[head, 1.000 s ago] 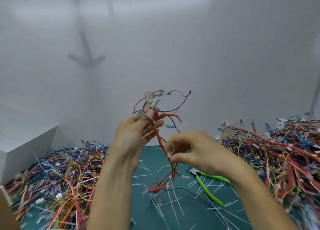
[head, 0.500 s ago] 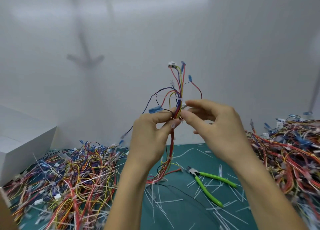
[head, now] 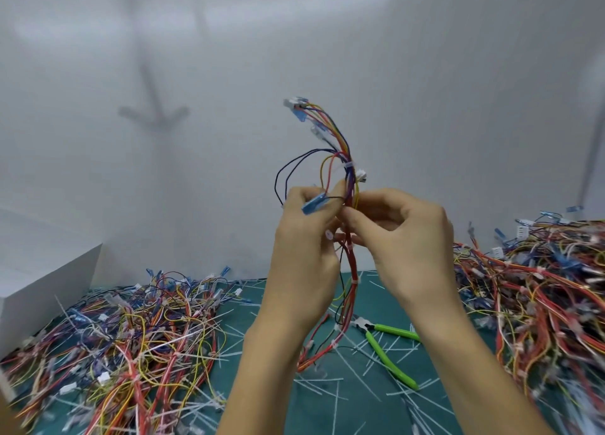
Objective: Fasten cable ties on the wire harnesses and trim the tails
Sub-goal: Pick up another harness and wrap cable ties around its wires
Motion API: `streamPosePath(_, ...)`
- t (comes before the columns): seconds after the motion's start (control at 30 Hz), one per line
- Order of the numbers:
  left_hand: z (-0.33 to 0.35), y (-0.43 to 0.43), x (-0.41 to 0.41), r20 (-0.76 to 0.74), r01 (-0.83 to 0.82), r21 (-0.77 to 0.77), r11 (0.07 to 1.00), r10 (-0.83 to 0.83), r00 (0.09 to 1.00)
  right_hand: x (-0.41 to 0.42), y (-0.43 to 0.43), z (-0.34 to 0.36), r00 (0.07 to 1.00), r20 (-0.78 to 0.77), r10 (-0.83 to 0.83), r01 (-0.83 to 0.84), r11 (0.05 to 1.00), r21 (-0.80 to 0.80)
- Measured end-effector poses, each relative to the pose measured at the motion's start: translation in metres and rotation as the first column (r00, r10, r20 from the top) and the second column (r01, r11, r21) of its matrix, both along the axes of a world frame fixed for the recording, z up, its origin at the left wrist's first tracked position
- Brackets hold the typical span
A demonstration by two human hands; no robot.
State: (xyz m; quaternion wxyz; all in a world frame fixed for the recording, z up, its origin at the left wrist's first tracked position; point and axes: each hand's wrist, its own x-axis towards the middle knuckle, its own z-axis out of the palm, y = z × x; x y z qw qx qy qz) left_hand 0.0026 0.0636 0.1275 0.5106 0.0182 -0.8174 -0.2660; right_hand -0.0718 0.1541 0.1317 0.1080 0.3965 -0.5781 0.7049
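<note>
Left grip (head: 304, 254) and right grip (head: 406, 244) both pinch one wire harness (head: 349, 172), upright above the table (head: 327, 415). I judge a tie is being fitted; next I cinch it, then reach for the green cutters (head: 389, 356).

cutters (head: 389, 349) — between harness piles (head: 124, 346)
</note>
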Motion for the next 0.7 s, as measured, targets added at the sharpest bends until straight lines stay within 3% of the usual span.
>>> streamPosePath(0.13,-0.001,-0.001,-0.001,0.025,0.043,-0.017,0.999,-0.043,0.999,-0.005,0.002,0.0,0.999,0.006,-0.054,0.054,0.999,-0.001)
streamPosePath(0.3,-0.001,-0.012,0.006,0.039,0.177,0.253,0.951,-0.193,0.98,-0.014,0.004,0.0,0.995,0.08,-0.051,0.053,0.998,-0.028)
streamPosePath(0.4,-0.002,-0.027,0.016,0.163,0.18,0.296,0.938,-0.235,0.958,-0.019,0.007,0.002,0.98,0.198,0.026,-0.011,0.997,-0.078)
streamPosePath(0.47,-0.004,-0.037,0.023,0.334,0.151,0.319,0.936,-0.26,0.906,-0.021,0.008,0.003,0.964,0.255,0.079,-0.056,0.994,-0.097)
streamPosePath(0.57,-0.011,-0.046,0.025,0.642,0.037,0.225,0.974,-0.177,0.746,-0.021,0.007,0.003,0.93,0.331,0.16,-0.124,0.984,-0.128)
streamPosePath(0.7,-0.02,-0.037,0.013,0.813,-0.019,0.127,0.992,-0.093,0.574,-0.02,0.005,0.001,0.887,0.395,0.239,-0.202,0.97,-0.133)
